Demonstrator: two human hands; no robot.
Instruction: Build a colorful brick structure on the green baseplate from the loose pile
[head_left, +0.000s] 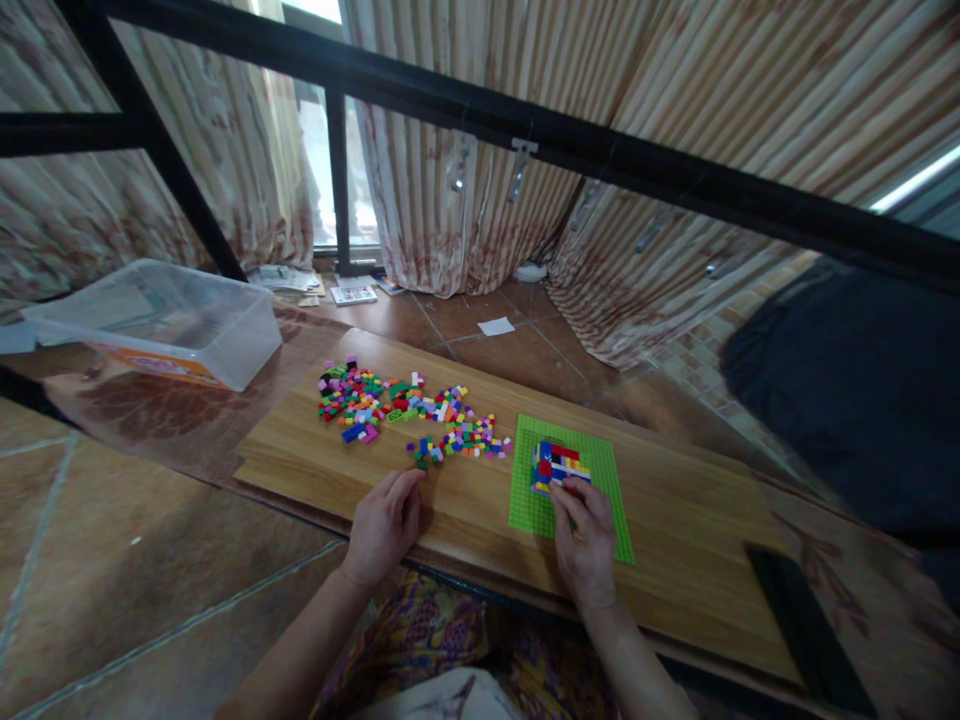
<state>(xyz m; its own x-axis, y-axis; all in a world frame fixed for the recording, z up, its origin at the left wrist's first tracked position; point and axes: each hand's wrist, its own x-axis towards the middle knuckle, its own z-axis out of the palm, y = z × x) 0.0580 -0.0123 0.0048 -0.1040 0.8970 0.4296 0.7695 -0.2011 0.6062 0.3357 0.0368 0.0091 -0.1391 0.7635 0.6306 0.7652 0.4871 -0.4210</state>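
Observation:
On the green baseplate [525,500] stands a low structure of toy building bricks [556,458] in red, blue, white and yellow. My right hand [586,545] is over its near side, thumb and fingers pinched together at the bricks; whatever lies between the fingertips is too small to make out. Farther left, my left hand [385,528] rests at the near part of the wooden board [465,510], fingers curled and closed. Its fingertips are close to a few dark green bricks [421,462] at the near edge of a spread of loose coloured bricks [469,435]; what they hold, if anything, is hidden.
A clear plastic box [247,345] with an orange label stands at the left. A black metal rail [480,115] crosses above the far side, with striped curtains [465,220] behind. A dark flat object [802,620] lies at the board's right end.

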